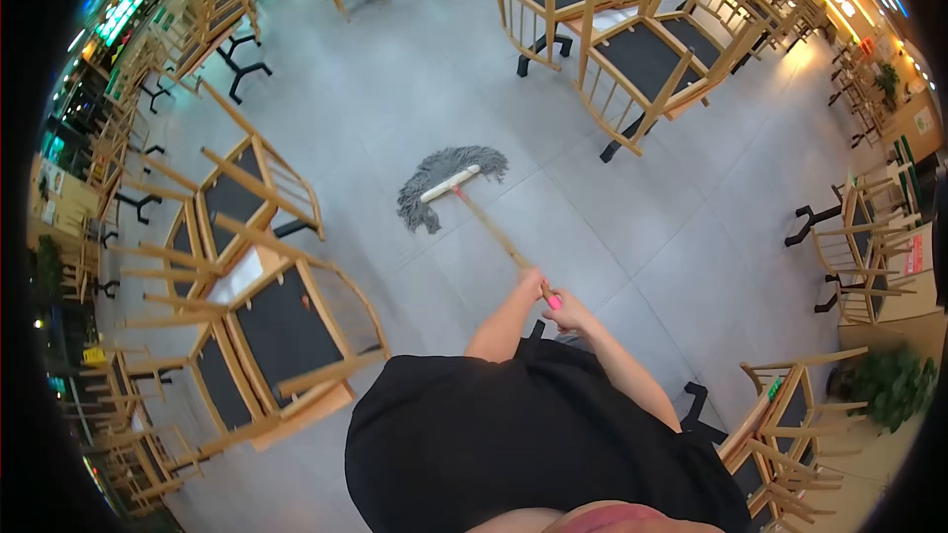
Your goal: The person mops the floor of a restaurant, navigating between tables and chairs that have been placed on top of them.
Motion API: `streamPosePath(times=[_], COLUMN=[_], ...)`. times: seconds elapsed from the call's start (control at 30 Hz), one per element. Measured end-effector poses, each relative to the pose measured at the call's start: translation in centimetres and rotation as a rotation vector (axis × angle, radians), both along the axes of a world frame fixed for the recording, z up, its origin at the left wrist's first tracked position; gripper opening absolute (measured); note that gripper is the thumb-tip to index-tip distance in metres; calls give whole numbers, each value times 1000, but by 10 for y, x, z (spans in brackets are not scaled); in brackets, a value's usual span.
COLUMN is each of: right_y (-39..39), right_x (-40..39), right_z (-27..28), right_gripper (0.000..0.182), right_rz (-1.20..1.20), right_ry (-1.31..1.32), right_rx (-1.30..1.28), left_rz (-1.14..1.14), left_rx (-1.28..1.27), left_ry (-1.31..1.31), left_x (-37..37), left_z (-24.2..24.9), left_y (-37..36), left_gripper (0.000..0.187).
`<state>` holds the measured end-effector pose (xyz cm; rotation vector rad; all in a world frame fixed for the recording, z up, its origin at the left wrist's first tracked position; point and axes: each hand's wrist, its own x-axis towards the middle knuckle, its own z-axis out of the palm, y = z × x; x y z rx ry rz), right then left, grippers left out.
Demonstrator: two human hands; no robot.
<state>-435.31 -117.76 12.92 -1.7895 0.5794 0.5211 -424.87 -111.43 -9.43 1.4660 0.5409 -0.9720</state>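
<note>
A mop with a grey string head [449, 166] rests on the tiled floor in front of me. Its strands fan out in an arc beyond a pale crossbar [450, 184]. The wooden handle [494, 230] slants from the crossbar back toward my body. My left hand [531, 284] is closed round the handle. Just behind it, my right hand [570, 315] grips the handle's end, where a bright pink part [554, 302] shows. The fingers of both hands are partly hidden by the angle.
Upturned chairs [286, 326] are stacked on tables at my left, and more chairs [647, 54] at the front right. Another stack [790, 434] stands at the lower right beside a green plant [894, 388]. Black table legs [703, 415] reach the grey floor [632, 207].
</note>
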Motion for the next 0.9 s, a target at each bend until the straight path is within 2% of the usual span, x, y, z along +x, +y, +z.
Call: streamPosePath(times=[0.07, 0.2, 0.27, 0.33, 0.4, 0.43, 0.47, 0.53, 0.6, 0.67, 0.7, 0.8, 0.83, 0.9], right_y=[-3, 6, 2, -2, -6, -1, 11, 44, 79, 89, 93, 100, 104, 117], right_x=[23, 73, 121, 185, 262, 301, 338, 403, 459, 511, 537, 599, 616, 641], right_z=[-29, -57, -59, -56, -51, -47, -41, -28, -14, 17, 33, 53, 53, 50], right_gripper=[30, 14, 10, 11, 14, 17, 18, 19, 16, 17, 17, 17, 16, 15], right_rz=[-111, -253, -298, -321, -326, -331, -326, -308, -249, -61, 29, 219, 232, 264], right_ry=[0, 241, 265, 236, 173, 193, 213, 231, 309, 353, 375, 421, 466, 504], right_rx=[-106, 81, 121, 193, 287, 390, 432, 538, 770, 816, 830, 900, 898, 934], left_rz=[58, 218, 304, 228, 121, -59, -245, -341, -135, -263, -331, -420, -392, -605], left_rx=[-39, -36, 18, 8, -27, -17, 0, 105, 266, 380, 425, 459, 527, 581], left_ry=[41, 113, 134, 32, -30, -226, -417, -454, -126, -111, -96, -43, -22, -52], left_x=[27, 75, 113, 185, 260, 297, 344, 427, 466, 513, 537, 591, 604, 628], left_z=[-4, -33, -47, -31, 28, 2, -48, -31, 79, 121, 135, 146, 145, 156], left_y=[-2, -1, -5, -8, 0, 16, 44, 79, 98, 121, 130, 150, 152, 161], left_gripper=[13, 12, 12, 18, 18, 19, 19, 21, 22, 23, 23, 10, 11, 14])
